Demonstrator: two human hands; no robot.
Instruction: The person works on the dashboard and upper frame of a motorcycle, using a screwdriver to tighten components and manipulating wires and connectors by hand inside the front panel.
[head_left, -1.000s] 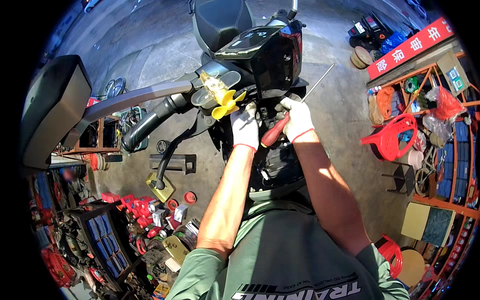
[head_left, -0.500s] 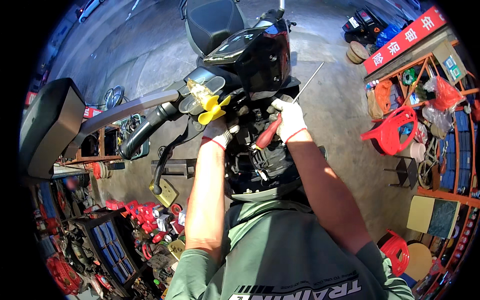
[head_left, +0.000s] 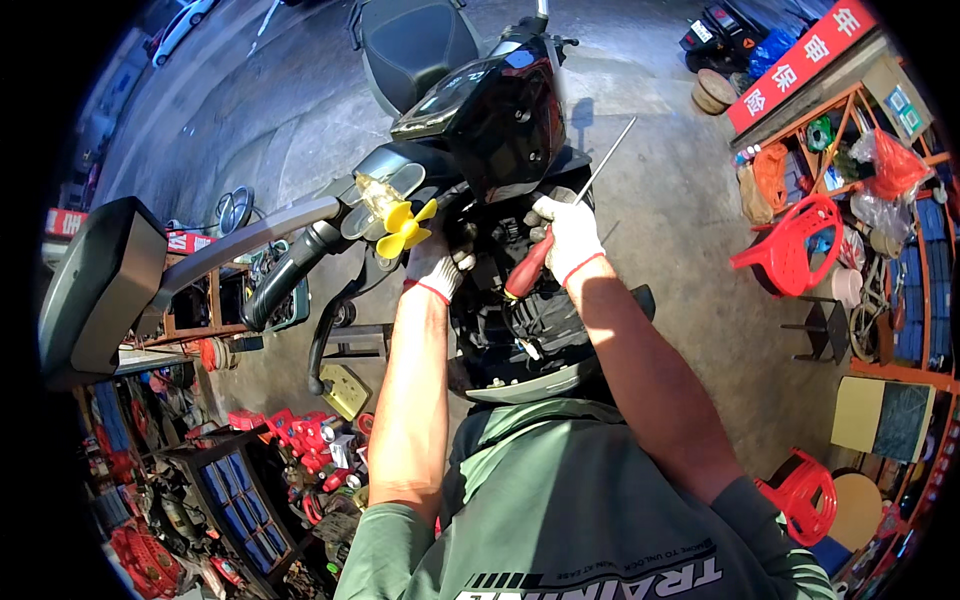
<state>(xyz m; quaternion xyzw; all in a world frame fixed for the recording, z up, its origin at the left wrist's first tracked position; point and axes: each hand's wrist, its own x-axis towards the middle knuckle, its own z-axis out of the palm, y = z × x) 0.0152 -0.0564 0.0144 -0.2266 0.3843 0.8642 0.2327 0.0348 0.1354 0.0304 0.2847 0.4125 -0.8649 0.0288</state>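
Far left there's a big dark grey and silver rear-view mirror (head_left: 105, 290), hanging off a bent silver-grey metal stalk (head_left: 255, 235). Down below it sits a dark cabinet with rows of blue drawers (head_left: 240, 495), and a jumble of red plastic containers (head_left: 300, 435) is just beside that. Moving right, you get the black rubber handlebar grip (head_left: 285, 278) and a curved black lever (head_left: 325, 335). Inboard of the grip, a bright yellow plastic propeller (head_left: 405, 230) pokes out over the controls.

Tucked right under that is the left hand (head_left: 433, 265), in a white knit glove with a red hem and dark fingertips. Its fingers are curled in at the left edge of the opened-up black scooter front (head_left: 545, 325), but I can't tell if they're gripping anything.

The right hand (head_left: 575, 238), same kind of glove, is closed around a red-handled screwdriver with a long thin metal shaft (head_left: 528, 268). The tool's slanted over the open front: handle butt down-left above the dark innards, shaft pointing up-right, clear of the bodywork.

Way over right there's a red plastic chair (head_left: 795, 245), plus a long red banner (head_left: 800, 65) up above it.
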